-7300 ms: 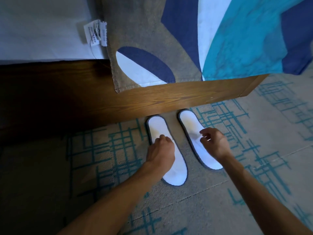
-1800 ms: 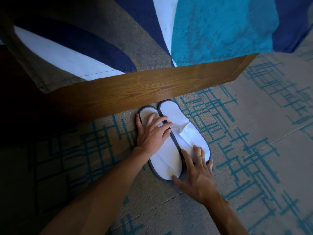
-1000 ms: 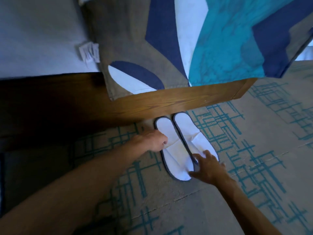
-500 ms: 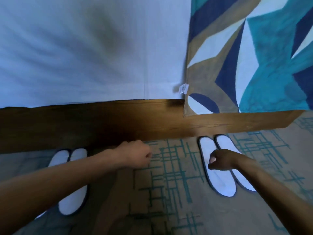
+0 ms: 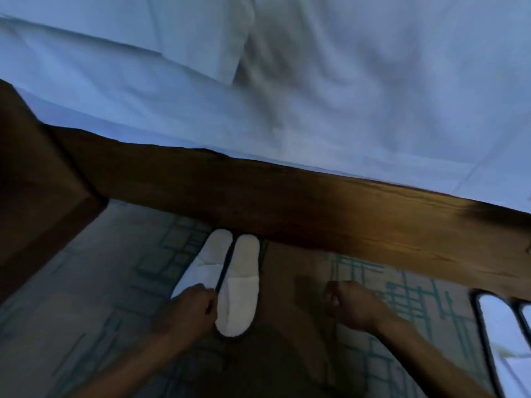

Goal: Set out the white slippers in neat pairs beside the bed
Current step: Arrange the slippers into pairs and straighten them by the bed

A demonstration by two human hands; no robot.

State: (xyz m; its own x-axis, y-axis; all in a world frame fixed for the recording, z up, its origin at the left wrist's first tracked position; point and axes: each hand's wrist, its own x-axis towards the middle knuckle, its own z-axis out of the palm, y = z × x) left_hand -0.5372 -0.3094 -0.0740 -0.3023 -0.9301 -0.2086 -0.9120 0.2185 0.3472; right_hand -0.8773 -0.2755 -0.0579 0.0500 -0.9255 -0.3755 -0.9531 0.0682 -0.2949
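Observation:
A pair of white slippers lies side by side on the carpet, heels against the wooden bed frame (image 5: 330,222): the left slipper (image 5: 213,255) and the right slipper (image 5: 241,285) touch along their dark-trimmed edges. My left hand (image 5: 186,311) lies over the toe end of the left slipper with fingers curled; the blur hides whether it grips it. My right hand (image 5: 352,305) is a closed fist on the carpet right of this pair, holding nothing. A second pair of white slippers (image 5: 498,331) shows partly at the right edge.
White bedding (image 5: 316,96) fills the upper half of the view above the frame. A dark wooden piece of furniture (image 5: 26,182) stands at the left. Grey carpet with teal lines (image 5: 408,300) lies between the two pairs.
The view has swung left, from the pair by the patterned cover to the other pair. My left hand now lies on that pair's left slipper; my right hand has left the first pair.

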